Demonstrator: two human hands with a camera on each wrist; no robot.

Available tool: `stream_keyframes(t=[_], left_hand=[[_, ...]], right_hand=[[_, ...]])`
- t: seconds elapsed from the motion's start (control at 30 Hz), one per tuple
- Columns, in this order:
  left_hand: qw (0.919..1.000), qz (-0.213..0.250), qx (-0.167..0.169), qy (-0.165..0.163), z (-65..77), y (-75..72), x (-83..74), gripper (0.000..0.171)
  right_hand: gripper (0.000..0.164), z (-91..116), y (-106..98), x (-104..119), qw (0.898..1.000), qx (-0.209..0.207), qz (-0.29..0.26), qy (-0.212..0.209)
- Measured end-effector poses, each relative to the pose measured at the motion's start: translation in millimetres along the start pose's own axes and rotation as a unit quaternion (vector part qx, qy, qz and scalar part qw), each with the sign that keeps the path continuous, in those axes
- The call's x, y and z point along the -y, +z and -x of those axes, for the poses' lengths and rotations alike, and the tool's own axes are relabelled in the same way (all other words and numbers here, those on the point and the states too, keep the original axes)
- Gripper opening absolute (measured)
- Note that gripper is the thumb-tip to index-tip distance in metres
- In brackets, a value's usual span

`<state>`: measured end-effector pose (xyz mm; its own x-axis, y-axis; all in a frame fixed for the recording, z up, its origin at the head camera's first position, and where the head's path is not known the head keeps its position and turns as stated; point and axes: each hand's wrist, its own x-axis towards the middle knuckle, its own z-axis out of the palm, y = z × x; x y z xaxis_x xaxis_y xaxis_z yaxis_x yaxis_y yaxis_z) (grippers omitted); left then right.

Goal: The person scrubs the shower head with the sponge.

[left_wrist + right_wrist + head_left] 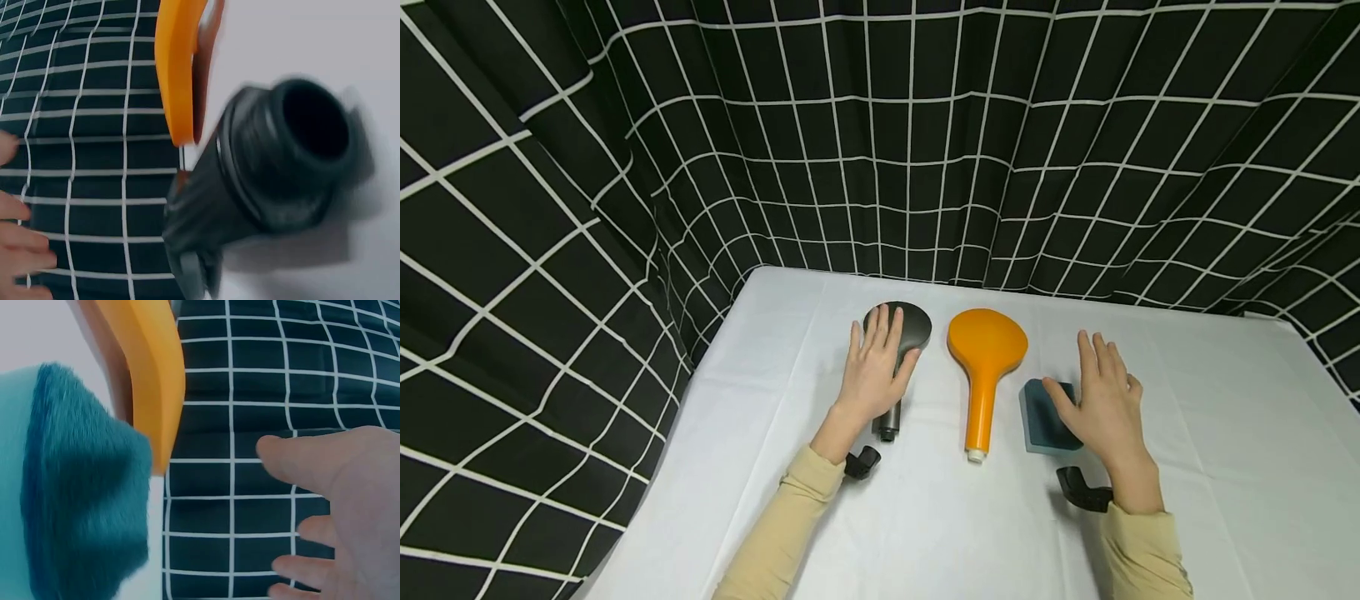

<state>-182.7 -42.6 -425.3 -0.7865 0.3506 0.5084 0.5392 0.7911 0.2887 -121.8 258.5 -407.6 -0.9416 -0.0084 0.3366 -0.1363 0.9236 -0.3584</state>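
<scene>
A dark grey shower head [914, 323] lies on the table under my left hand [872, 379], which partly hides it. That hand's fingers are straight and spread and grip nothing; in the left wrist view the hollow handle end of the grey shower head [244, 169] looms close, apart from the fingers [22, 240]. To its right lies an orange shower head [988, 342] with a white threaded end. My right hand [1108, 412] hovers with spread fingers by a blue-teal sponge-like block [1043, 417], covering its right side. The block [94, 481] has a fuzzy top in the right wrist view.
A white cloth covers the table [925, 533]. Behind and to the left hangs a black curtain [850, 150] with a white grid. Black wrist camera mounts stick out at the left wrist [862, 462] and the right wrist [1082, 490].
</scene>
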Motion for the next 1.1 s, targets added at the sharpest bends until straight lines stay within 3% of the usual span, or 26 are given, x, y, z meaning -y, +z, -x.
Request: stream_keyframes(t=[0.1,0.17,0.23,0.33,0.4,0.5,0.6,0.7,0.87,1.1], left_hand=[[0.9958,0.044,-0.067,0.046,-1.4,-1.4,-12.9,0.044],[0.9911,0.076,-0.094,0.057,-2.4,-0.7,-23.8,0.034],[0.9875,0.123,-0.089,0.042,-2.2,2.1,-35.4,0.029],[0.9765,0.213,-0.025,-0.020,-0.9,10.6,-51.1,0.029],[0.9588,0.271,0.039,-0.077,0.0,19.9,-58.0,0.033],[0.9216,0.334,0.116,-0.161,0.4,38.4,-63.4,0.040],[0.8844,0.378,0.150,-0.229,0.0,54.5,-67.2,0.043],[0.8609,0.400,0.159,-0.271,-1.3,63.6,-71.2,0.046],[0.8530,0.401,0.163,-0.291,-3.7,72.1,-73.6,0.047],[0.8326,0.422,0.192,-0.303,-5.0,79.1,-69.2,0.046]], right_hand=[[0.074,5.1,-9.7,-0.6,1.000,0.012,-0.010,0.009],[0.071,8.7,-15.0,-0.8,0.999,0.027,-0.012,0.020],[0.071,12.2,-18.2,-0.3,0.998,0.056,-0.010,0.034],[0.076,17.1,-17.1,0.5,0.991,0.121,-0.004,0.055],[0.080,19.6,-12.7,1.0,0.985,0.162,0.008,0.063],[0.087,21.7,-4.4,2.7,0.977,0.202,0.022,0.071],[0.094,23.4,4.0,6.5,0.973,0.213,0.033,0.079],[0.097,24.3,10.7,11.7,0.975,0.200,0.038,0.084],[0.094,24.1,19.0,17.2,0.980,0.174,0.050,0.087],[0.095,23.5,23.6,19.4,0.974,0.192,0.035,0.113]])
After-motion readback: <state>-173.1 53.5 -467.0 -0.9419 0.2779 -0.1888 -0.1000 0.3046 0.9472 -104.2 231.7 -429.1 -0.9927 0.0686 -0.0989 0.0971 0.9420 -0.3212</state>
